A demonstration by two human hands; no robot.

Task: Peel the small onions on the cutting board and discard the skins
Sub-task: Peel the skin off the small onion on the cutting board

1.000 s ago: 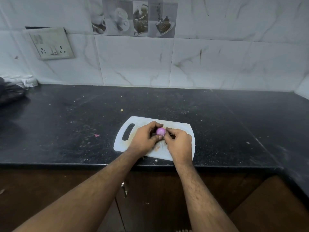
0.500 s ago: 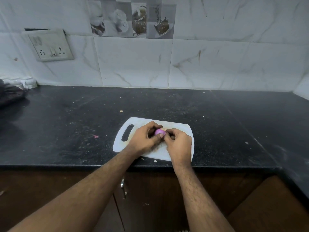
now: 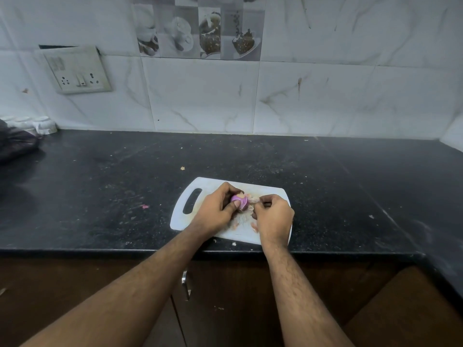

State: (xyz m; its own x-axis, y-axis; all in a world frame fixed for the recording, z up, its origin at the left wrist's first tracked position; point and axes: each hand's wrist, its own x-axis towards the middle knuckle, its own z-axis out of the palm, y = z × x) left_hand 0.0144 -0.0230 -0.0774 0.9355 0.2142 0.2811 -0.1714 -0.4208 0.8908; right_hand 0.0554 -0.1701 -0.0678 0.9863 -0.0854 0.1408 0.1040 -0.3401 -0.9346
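A small purple onion [image 3: 241,201] is held just above the white cutting board [image 3: 213,187], near the counter's front edge. My left hand [image 3: 215,212] grips the onion between thumb and curled fingers. My right hand [image 3: 273,216] sits just right of it with its fingers curled, pinching a pale strip of onion skin [image 3: 253,200] that still reaches to the onion. Loose bits of skin [image 3: 254,225] lie on the board between my hands. My hands hide most of the board's middle.
The board lies on a black stone counter [image 3: 100,186] speckled with crumbs and a pink scrap [image 3: 144,206]. A dark bag [image 3: 15,144] and white cups [image 3: 43,125] sit far left. A tiled wall with a socket plate [image 3: 77,70] stands behind; wooden cabinets are below.
My right hand has drawn a little to the right, away from the onion, pulling a strip of skin off it. My left hand has kept its hold and turned the onion slightly.
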